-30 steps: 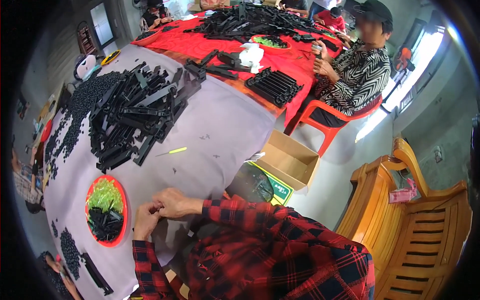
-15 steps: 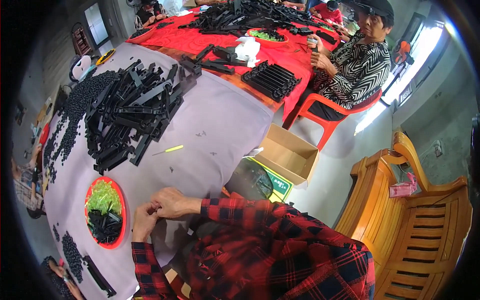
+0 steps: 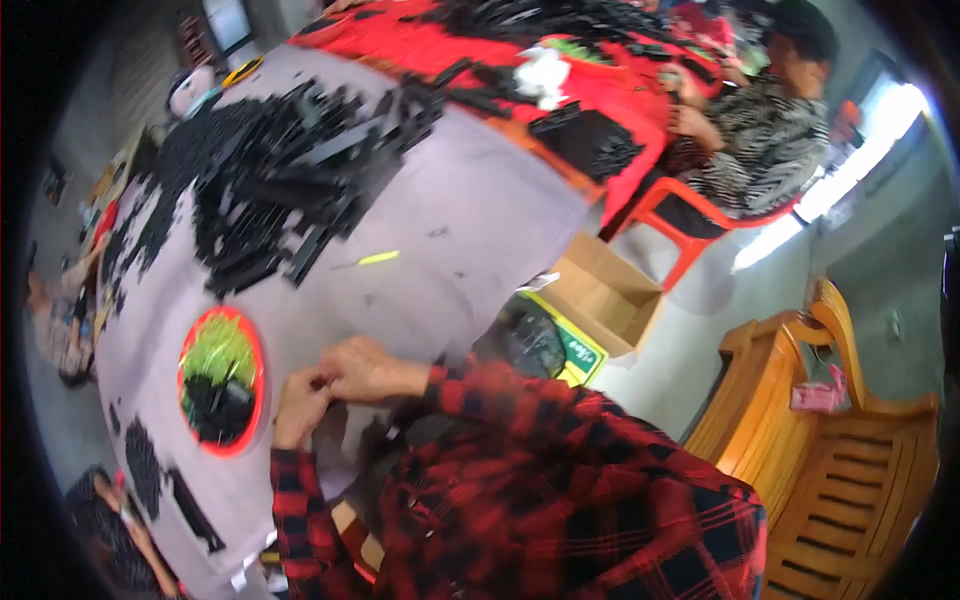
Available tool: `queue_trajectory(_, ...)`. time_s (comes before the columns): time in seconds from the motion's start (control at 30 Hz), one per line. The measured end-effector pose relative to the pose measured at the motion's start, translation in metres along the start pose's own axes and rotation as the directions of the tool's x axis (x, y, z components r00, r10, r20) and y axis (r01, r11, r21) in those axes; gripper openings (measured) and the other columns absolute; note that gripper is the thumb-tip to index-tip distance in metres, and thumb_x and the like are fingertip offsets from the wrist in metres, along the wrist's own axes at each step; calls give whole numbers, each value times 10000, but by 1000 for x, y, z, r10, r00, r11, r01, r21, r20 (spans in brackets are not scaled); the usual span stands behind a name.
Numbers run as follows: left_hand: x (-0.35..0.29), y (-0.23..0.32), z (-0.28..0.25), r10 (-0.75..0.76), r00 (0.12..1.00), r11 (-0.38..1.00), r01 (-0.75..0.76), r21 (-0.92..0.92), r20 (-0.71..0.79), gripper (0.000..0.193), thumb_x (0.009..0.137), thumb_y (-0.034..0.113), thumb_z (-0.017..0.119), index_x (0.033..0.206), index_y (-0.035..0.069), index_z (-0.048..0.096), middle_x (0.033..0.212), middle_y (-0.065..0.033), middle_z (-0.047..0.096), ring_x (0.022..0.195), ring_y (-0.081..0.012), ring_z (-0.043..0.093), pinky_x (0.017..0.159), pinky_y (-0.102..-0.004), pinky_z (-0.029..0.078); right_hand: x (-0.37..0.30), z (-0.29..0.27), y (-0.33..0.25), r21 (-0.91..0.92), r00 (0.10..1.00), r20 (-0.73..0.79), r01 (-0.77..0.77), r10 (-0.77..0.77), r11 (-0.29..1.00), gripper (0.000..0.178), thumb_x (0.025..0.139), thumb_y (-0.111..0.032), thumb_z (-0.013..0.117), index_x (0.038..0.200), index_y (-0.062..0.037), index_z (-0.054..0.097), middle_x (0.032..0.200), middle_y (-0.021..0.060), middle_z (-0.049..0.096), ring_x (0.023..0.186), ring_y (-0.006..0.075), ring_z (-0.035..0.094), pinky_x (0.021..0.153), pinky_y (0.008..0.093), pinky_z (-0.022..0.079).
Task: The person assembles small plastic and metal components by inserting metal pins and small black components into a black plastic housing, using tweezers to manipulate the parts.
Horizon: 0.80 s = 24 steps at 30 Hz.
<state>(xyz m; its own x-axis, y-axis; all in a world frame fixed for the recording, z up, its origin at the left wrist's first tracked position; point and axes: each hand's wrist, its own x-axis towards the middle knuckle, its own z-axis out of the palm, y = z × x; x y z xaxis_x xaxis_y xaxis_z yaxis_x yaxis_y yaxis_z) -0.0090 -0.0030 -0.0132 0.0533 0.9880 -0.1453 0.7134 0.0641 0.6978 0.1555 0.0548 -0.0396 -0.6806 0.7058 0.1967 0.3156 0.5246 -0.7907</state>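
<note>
My left hand and my right hand meet at the near edge of the table, fingertips pinched together. Whatever is between them is too small and blurred to make out. Just left of my left hand is a red oval plate holding light-green translucent pieces and small black pieces. Beyond my hands, a thin tool with a yellow handle, like a small screwdriver, lies on the grey tablecloth. Farther off is a large heap of long black plastic parts.
Small black pieces spread along the table's left side. A co-worker sits by the red-covered table at the far right. An open cardboard box stands right of the table, near a wooden bench.
The whole view has shifted and blurred, with the table scene sliding right. My hands stay pinched together in nearly the same pose, left hand beside the plate. The co-worker's head has turned.
</note>
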Motion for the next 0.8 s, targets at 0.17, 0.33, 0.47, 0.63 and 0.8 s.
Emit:
queue_trajectory(0.17, 4, 6, 5, 12, 1000, 1000, -12, 2, 6, 252, 842, 134, 600, 1028, 15, 720, 960, -207, 714, 937, -304, 709, 788, -388, 523, -2, -15, -3, -65, 1000, 30, 7, -5, 998, 267, 787, -312, 671, 984, -145, 739, 953, 157, 691, 895, 357, 662, 775, 454, 520)
queue_trajectory(0.33, -5, 16, -2, -15, 1000, 989, 17, -148, 12, 186, 807, 138, 675, 938, 17, 725, 791, -173, 702, 760, -208, 693, 694, -354, 514, -6, -32, -13, 74, 997, 64, -53, 49, 996, 135, 750, -159, 682, 838, -64, 645, 785, 170, 660, 719, 355, 639, 653, 433, 506)
queue_trajectory(0.47, 3, 7, 3, -29, 999, 965, 35, -259, 29, 162, 769, 94, 693, 899, -3, 706, 701, -108, 670, 675, -142, 626, 660, -328, 500, -3, -37, -1, 109, 993, 114, -36, 24, 993, 119, 761, -100, 675, 801, -32, 585, 633, 86, 540, 584, 149, 465, 543, 333, 424)
queue_trajectory(0.63, -1, 13, -8, -74, 979, 969, 116, -219, 189, 204, 800, -40, 643, 995, -21, 700, 869, -10, 689, 820, -101, 608, 760, -278, 504, -8, -44, -7, 140, 987, 153, -71, 50, 988, 73, 774, -24, 624, 819, -24, 567, 636, 0, 511, 610, 78, 445, 533, 278, 390)
queue_trajectory(0.8, -6, 12, -12, 44, 997, 970, -28, -241, 63, 161, 768, 49, 651, 910, -12, 692, 756, -141, 692, 687, -230, 652, 674, -365, 497, -7, -42, -5, 147, 983, 176, -67, 41, 987, 84, 778, -16, 617, 838, -30, 560, 648, -20, 492, 616, 64, 426, 530, 265, 370)
